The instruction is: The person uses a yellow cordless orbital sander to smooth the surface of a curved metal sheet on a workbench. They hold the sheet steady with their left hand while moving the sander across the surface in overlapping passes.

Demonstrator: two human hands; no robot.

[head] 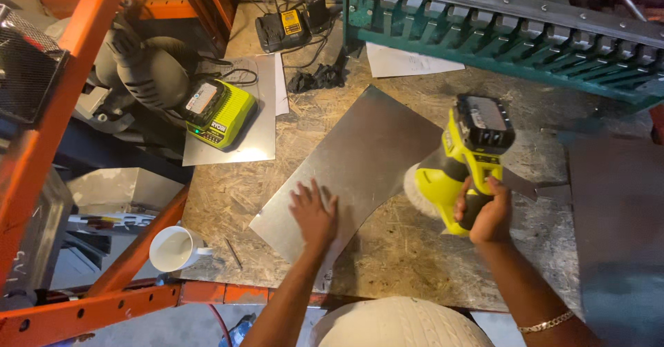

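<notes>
My left hand (313, 213) lies flat, fingers spread, on the near corner of a grey sheet of metal (360, 150) that rests on the chipboard bench (415, 250). My right hand (487, 212) grips the handle of a lime-green cordless buffer (465, 160) with a black battery on top. Its white round pad (418, 188) sits at the right edge of the sheet, in a cut-out corner.
A lime-green battery charger (216, 114) stands on a second metal sheet (249, 139) at back left. A white mug (174, 248) sits at the bench's front left corner. A green sheet-metal brake (512, 39) runs along the back. Orange shelf frames (62, 105) stand left.
</notes>
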